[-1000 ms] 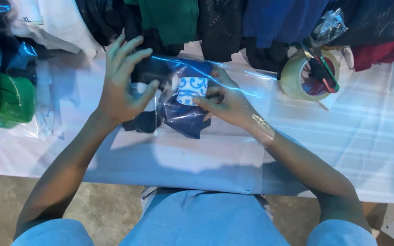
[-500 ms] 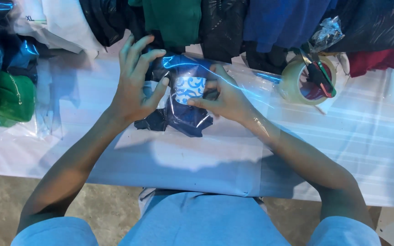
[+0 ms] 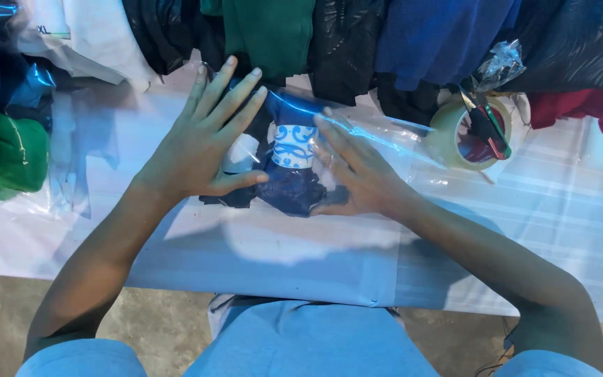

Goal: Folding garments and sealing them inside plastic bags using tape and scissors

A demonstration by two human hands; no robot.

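Clear plastic: a see-through polythene bag point(image 3: 357, 132) lay on the white cloth-covered table point(image 3: 560, 230), its open end trailing off toward two o'clock.
Garment: a folded dark navy cloth piece with a blue-and-white patterned band point(image 3: 293, 146) sat at the middle of the table, partly inside that bag; a small white tag showed at its nine o'clock side.
Left hand: the left hand point(image 3: 200, 143) was flat on the garment's nine o'clock edge, fingers point(image 3: 226, 91) spread and pointing to one o'clock, thumb laid along the bundle's lower edge. Nothing gripped, just pressing down.
Right hand: the right hand point(image 3: 357, 174) lay palm-down on the three o'clock side, on top of the plastic, fingers stretched toward eleven o'clock, touching the patterned band. Pressing too, not clenched.
Tape: a roll of pale packing tape point(image 3: 448, 132) sat at two o'clock from the hands, with small green-and-red-handled scissors point(image 3: 486, 126) resting in its hole.
Far edge: at twelve o'clock ran a row of hanging clothes, among them a green one point(image 3: 266, 35), a blue one point(image 3: 434, 38) and a red one point(image 3: 594, 105).
Left edge: at nine o'clock, a bagged green garment point(image 3: 15, 153) lay well apart from the hands.
Near edge: the person's light blue shirt point(image 3: 301, 342) filled six o'clock.
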